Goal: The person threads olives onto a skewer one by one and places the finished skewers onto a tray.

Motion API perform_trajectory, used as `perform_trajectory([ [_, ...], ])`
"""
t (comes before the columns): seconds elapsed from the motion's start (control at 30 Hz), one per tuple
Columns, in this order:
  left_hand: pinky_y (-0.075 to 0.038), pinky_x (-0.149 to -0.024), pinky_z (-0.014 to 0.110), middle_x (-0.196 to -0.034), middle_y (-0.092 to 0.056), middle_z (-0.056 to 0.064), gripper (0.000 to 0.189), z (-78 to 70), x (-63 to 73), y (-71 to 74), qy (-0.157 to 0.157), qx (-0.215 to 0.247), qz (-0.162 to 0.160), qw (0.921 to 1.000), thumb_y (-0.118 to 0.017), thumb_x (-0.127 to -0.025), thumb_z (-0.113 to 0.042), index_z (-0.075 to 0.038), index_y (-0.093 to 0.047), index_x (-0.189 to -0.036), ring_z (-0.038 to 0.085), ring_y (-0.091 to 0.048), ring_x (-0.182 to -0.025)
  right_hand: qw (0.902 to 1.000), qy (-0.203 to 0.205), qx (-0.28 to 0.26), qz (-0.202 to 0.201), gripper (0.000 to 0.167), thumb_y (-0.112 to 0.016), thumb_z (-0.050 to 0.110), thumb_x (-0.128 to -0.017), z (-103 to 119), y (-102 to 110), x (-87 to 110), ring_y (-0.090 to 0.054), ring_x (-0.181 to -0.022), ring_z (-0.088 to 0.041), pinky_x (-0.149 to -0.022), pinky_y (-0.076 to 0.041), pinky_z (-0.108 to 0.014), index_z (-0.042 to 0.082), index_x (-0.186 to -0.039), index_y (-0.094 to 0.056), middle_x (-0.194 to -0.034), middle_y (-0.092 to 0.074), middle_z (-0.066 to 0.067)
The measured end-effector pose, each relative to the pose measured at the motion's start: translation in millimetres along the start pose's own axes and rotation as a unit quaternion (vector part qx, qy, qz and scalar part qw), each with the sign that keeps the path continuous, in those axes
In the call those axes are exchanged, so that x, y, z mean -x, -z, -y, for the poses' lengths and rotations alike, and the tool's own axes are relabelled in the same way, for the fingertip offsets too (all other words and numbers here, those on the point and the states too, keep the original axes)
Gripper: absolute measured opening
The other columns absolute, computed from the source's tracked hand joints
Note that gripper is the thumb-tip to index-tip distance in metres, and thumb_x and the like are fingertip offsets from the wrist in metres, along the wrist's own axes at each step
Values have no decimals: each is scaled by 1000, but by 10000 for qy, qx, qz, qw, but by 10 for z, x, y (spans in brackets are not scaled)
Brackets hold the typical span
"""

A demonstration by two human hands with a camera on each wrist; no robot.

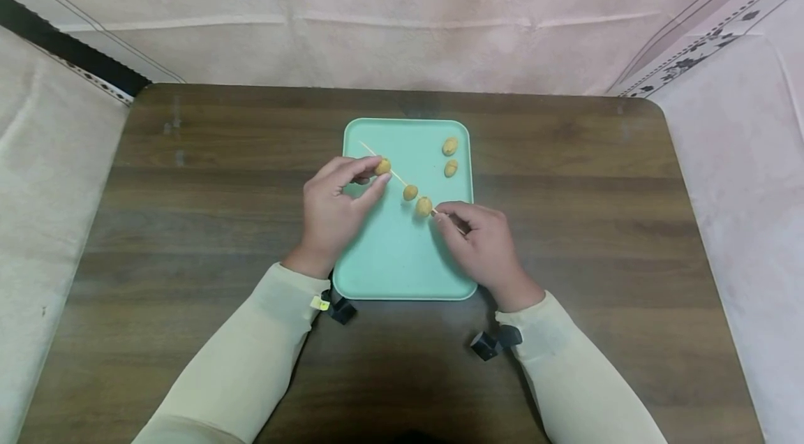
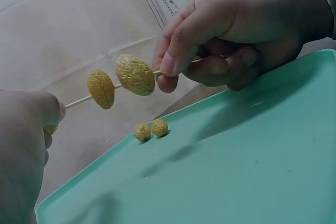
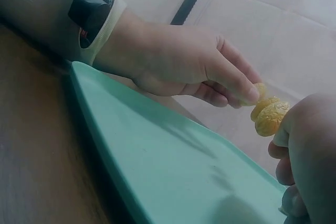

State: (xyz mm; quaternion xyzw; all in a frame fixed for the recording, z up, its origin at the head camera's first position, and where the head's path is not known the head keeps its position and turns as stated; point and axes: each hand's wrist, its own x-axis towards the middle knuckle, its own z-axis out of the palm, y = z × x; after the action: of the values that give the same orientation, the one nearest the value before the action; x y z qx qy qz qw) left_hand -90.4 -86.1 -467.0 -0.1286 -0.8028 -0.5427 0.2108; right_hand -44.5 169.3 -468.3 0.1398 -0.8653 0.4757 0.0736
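A thin wooden skewer [image 1: 398,178] slants above the green tray, with three wrinkled yellow balls, perhaps dried fruit, along it. My right hand [image 1: 486,241] pinches the skewer's near end between thumb and fingers. Just beyond those fingertips sits the largest wrinkled yellow ball [image 2: 135,74], followed by a smaller wrinkled yellow ball [image 2: 101,88]. Farther up, my left hand [image 1: 336,210] pinches another wrinkled yellow ball [image 1: 382,166] between thumb and fingers. Past that ball, the skewer's bare far tip [image 1: 367,148] sticks out. The left thumb mostly hides this ball in the left wrist view.
Two loose wrinkled yellow balls, a farther ball [image 1: 449,146] and a nearer ball [image 1: 451,168], lie at the far right of the green tray [image 1: 402,269]. Beneath the tray is a brown wooden table [image 1: 597,234]. Pale cloth [image 1: 402,53] hangs behind it.
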Motion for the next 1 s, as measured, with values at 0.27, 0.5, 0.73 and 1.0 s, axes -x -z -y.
perform_trajectory([
  [0.27,-62,-94,21,-112,-83,6,28,-46,21,-20,-233,-252,265,9991,-93,-97,-22,-12,-88,-123,16,-77,-100,9999,-99,20,9,13,-78,14,-105,44,2,0,-57,-70,-16,-63,-46,-23,9,-111,-88,-79,-73,-2],
  [0.5,-63,-93,22,-113,-84,5,30,-91,32,-42,-369,-325,424,9979,-94,-95,-21,-12,-88,-123,16,-77,-101,9999,1,30,-108,12,-78,13,-104,35,-9,-5,-55,-66,-16,-60,-42,-22,7,-109,-88,-74,-68,-2],
  [0.73,-65,-95,26,-114,-84,5,30,-92,45,-54,-437,-472,557,9964,-93,-97,-21,-11,-87,-125,16,-77,-101,9997,30,50,-223,11,-78,13,-103,29,-21,-9,-50,-61,-15,-57,-38,-21,7,-106,-87,-68,-61,0],
  [1.0,-66,-97,29,-117,-83,6,29,-86,44,-55,-576,-488,587,9954,-92,-97,-19,-10,-86,-124,17,-77,-104,9995,-31,65,-296,11,-78,14,-103,32,-33,-20,-48,-59,-14,-55,-37,-21,7,-105,-87,-66,-60,1],
])
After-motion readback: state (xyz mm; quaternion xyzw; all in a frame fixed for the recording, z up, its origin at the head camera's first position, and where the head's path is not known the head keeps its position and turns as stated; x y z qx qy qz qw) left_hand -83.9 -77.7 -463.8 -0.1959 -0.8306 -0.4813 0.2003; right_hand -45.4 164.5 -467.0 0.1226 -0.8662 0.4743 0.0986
